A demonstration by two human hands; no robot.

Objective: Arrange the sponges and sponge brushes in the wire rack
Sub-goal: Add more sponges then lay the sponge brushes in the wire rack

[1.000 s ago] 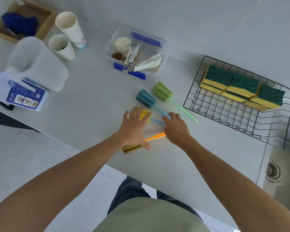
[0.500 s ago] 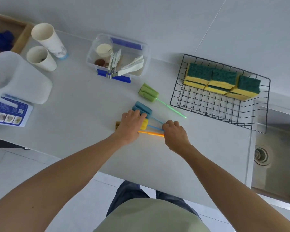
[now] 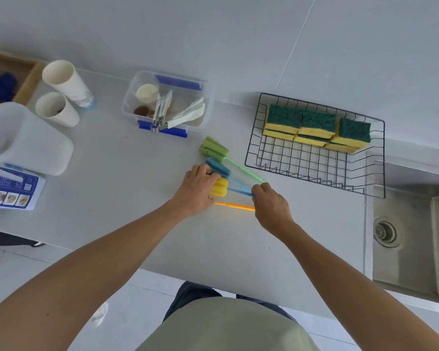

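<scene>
wire rack (image 3: pixel 314 158): sponges (image 3: pixel 317 129) | right hand (image 3: pixel 271 206): grips brush handles (image 3: pixel 238 191) | left hand (image 3: pixel 197 191): seemingly on heads

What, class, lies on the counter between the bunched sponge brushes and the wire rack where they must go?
Nothing visible does. The sponge brushes lie under both hands, and bare counter separates them from the wire rack. The sponges fill only the rack's far side, leaving its near part free.

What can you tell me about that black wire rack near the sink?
The wire rack is a shallow black basket of thin metal grid, standing flat on the pale counter just left of the steel sink. Green-and-yellow sponges stand in a row along its far side; the near part is empty. Neither hand touches it.
</scene>
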